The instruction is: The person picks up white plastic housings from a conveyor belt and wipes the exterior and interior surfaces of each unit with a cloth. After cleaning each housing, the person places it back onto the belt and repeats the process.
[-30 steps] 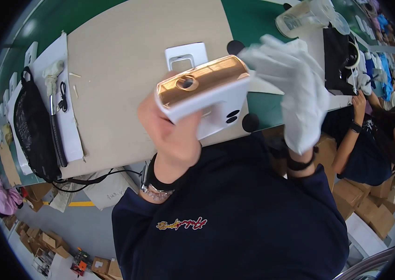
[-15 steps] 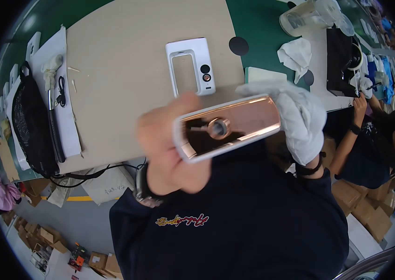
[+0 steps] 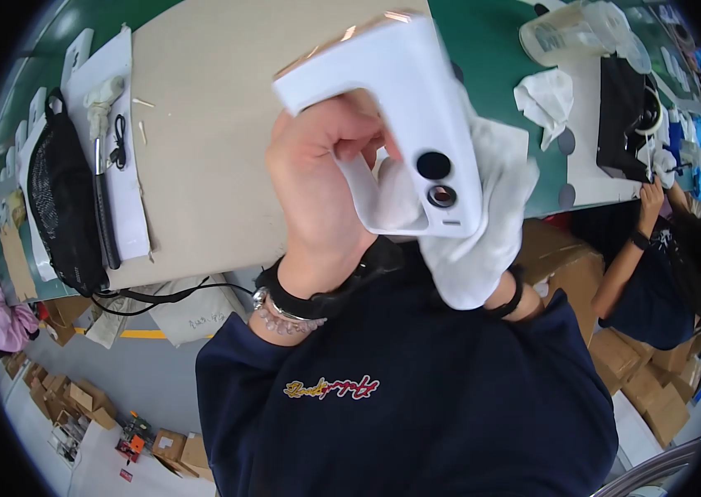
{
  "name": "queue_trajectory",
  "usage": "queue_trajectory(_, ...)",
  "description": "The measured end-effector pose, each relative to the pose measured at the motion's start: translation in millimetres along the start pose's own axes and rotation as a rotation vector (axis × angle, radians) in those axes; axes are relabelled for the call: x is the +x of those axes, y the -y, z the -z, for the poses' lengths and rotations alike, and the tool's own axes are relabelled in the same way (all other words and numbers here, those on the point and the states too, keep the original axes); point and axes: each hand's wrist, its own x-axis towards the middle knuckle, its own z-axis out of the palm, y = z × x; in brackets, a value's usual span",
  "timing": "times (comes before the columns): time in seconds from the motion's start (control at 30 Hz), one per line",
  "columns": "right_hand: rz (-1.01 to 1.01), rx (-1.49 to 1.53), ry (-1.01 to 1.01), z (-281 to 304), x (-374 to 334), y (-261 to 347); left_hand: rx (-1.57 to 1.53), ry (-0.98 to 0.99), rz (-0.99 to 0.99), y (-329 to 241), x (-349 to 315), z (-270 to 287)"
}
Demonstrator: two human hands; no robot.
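Note:
Both hands hold up a white handheld device (image 3: 429, 99) with a wide loop-shaped body, above the near side of the table. A shiny copper-coloured face shows as a thin strip along its top edge. On its side are a black disc, a round copper-and-black button and a small slot. My bare left hand (image 3: 317, 174) is closed, its fingers curled into the opening of the loop. My right hand (image 3: 495, 207), in a white glove, grips the opposite side from behind; most of its fingers are hidden by the device.
On the left lie a black mesh pouch (image 3: 60, 207), a black-handled brush with its head wrapped (image 3: 102, 190), a coiled cable (image 3: 119, 142) and cotton swabs (image 3: 142, 131). Crumpled white cloth (image 3: 545, 103), a clear jug (image 3: 570, 37) and a black box (image 3: 622, 116) stand right. A co-worker (image 3: 657, 257) sits at right.
The device has been turned from its copper face to its white side and raised farther over the table. A similar white device seen lying on the table is now out of sight behind it.

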Motion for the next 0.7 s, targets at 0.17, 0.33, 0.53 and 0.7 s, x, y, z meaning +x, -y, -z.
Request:
queue_trajectory(0.17, -0.074, 0.409, 0.288, 16.8, 5.2, 5.4, 0.163, -0.107, -0.140, -8.6, -7.0, -8.8)
queue_trajectory(0.33, 0.131, 0.195, 0.152, 1.4, 13.1, 6.4, 0.498, 0.027, -0.339, -10.4, -11.6, -13.5)
queue_trajectory(0.53, 0.408, -0.126, -0.086, 0.5, 21.4, 20.1, 0.934, 0.158, -0.371, -16.3, -14.5, -15.0)
queue_trajectory(0.7, 0.444, -0.915, 0.173, 14.7, 25.3, 38.6, 1.185, 0.335, -0.263, -8.2, -18.5, -14.2)
